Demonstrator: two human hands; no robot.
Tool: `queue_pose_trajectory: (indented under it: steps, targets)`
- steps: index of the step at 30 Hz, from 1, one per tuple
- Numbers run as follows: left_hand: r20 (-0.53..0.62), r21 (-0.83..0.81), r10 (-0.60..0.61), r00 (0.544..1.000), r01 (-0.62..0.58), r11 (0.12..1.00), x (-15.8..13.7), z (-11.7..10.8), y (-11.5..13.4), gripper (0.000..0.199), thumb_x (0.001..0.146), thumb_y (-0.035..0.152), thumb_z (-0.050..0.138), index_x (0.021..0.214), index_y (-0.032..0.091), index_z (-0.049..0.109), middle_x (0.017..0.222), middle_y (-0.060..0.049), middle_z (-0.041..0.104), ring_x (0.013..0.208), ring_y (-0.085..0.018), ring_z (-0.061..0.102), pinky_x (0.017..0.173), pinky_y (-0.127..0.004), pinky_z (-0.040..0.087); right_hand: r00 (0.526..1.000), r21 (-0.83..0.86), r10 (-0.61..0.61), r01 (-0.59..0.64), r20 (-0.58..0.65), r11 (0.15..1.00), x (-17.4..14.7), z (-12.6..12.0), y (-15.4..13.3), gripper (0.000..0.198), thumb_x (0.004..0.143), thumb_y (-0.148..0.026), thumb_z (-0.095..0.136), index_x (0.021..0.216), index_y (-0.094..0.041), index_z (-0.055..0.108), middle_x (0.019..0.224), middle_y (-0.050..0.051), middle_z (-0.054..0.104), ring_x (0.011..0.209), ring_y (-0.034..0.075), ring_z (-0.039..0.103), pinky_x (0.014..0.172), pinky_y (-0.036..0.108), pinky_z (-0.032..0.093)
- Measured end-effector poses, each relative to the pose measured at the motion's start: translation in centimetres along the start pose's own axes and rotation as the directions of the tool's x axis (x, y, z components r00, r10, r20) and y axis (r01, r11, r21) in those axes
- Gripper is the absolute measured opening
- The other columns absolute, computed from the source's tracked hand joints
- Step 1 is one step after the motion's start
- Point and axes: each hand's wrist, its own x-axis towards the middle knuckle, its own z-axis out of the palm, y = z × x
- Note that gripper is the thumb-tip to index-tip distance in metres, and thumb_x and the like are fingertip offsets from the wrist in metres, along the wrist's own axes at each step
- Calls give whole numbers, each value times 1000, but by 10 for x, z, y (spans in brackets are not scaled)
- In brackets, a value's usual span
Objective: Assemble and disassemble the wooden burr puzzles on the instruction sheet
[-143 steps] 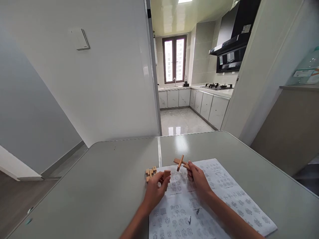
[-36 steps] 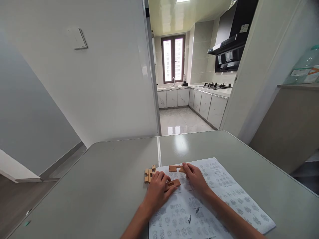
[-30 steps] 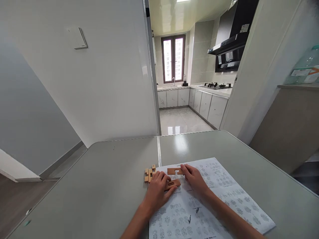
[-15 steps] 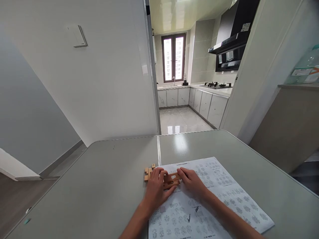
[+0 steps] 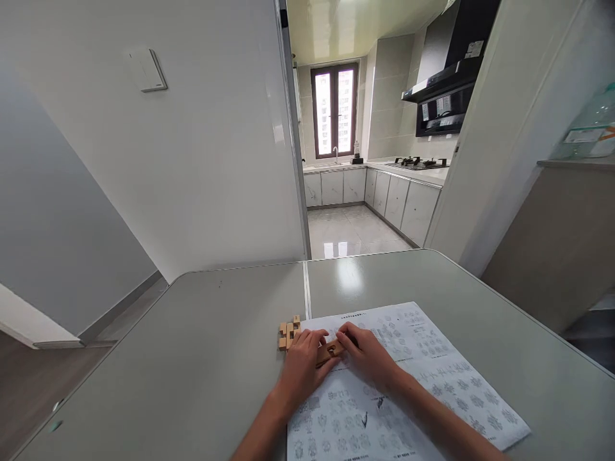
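Note:
My left hand (image 5: pixel 306 366) is closed on the left end of a brown notched wooden puzzle piece (image 5: pixel 330 351), with its thumb along the near side. The fingers of my right hand (image 5: pixel 369 356) are closed at the piece's right end, where they hide part of it. A slot shows in the piece's upper face. Whether a second piece lies behind it I cannot tell. Just beyond my left fingers, several lighter wooden puzzle pieces (image 5: pixel 283 335) sit close together on the table. Beneath both hands lies a printed sheet (image 5: pixel 355 410) with rows of small diagrams.
The grey-green table (image 5: pixel 202 358) has a pale seam (image 5: pixel 306 291) running away from me. A small green object (image 5: pixel 56 426) lies near its left edge. Past the far edge a doorway opens on a kitchen with white cabinets (image 5: pixel 331 187). A large bottle (image 5: pixel 589 131) stands on a ledge to the right.
Two wooden parts with a gap between them showed in my hands before; now one compact bar shows. My right hand has shifted slightly left, and its fingers have bent more.

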Motion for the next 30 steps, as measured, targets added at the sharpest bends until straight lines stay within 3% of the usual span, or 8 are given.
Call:
queue_pose_trajectory:
  steps: [11, 23, 30]
  targets:
    - [25, 2, -11, 1000, 11, 1000, -1, 3, -4, 44, 84, 42, 80, 118, 26, 58, 99, -5, 69, 92, -26, 64, 82, -40, 52, 1000, -212, -13, 16, 19, 977, -1, -1, -2, 33, 104, -42, 40, 93, -25, 66, 83, 3, 75, 75, 22, 67, 69, 30, 43]
    - [15, 4, 19, 1000, -19, 1000, 2, 0, 0, 42, 82, 41, 81, 112, 26, 57, 96, -4, 70, 88, -26, 65, 77, -39, 53, 988, -116, -93, 107, 121, 987, -9, 0, -13, 30, 105, -37, 42, 112, -25, 68, 92, 3, 77, 81, 21, 69, 76, 31, 47]
    - [-21, -31, 26, 999, -27, 999, 2, -2, 3, 41, 83, 43, 80, 114, 26, 59, 99, -5, 68, 92, -26, 65, 82, -40, 52, 998, -135, -36, 44, 56, 990, -7, 2, -7, 30, 106, -36, 33, 108, -24, 61, 71, -1, 68, 65, 19, 62, 64, 29, 43]
